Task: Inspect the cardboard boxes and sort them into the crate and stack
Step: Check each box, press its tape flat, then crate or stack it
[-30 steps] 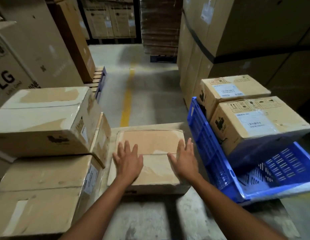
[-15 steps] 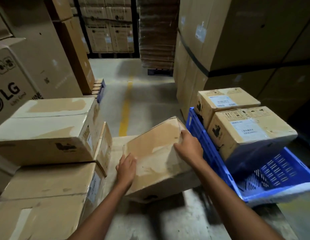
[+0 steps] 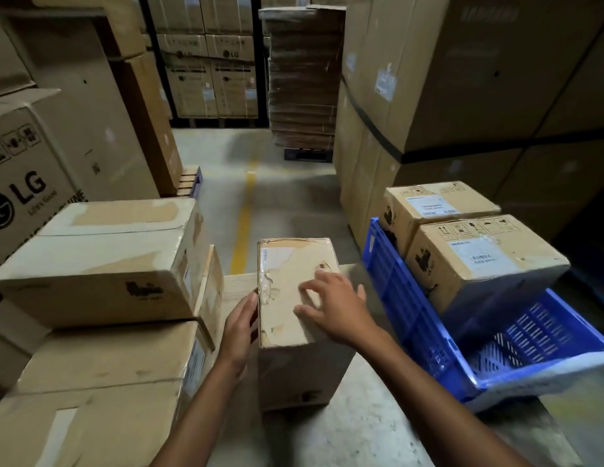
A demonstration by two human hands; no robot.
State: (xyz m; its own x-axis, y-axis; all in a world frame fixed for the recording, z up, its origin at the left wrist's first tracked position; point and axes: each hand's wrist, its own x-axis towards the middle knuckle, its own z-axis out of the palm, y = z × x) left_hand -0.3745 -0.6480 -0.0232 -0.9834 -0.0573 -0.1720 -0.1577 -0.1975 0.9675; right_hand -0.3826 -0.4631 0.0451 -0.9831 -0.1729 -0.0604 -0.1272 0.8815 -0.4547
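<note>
In the head view, the cardboard box (image 3: 295,291) under inspection stood on end at the centre of the frame, on the concrete floor (image 3: 361,426). The left hand (image 3: 239,332) pressed its side at 9 o'clock, fingers together and flat. The right hand (image 3: 334,306) lay on top, fingers spread apart, clamped on nothing. The blue crate (image 3: 395,298), tilted and holding 2 labelled boxes (image 3: 476,261), sat at 3 o'clock; the stack (image 3: 101,271) at 9 o'clock. Torn tape showed on the top face. To inspect well, the hands should probably steady both sides before turning it, checking each face.
</note>
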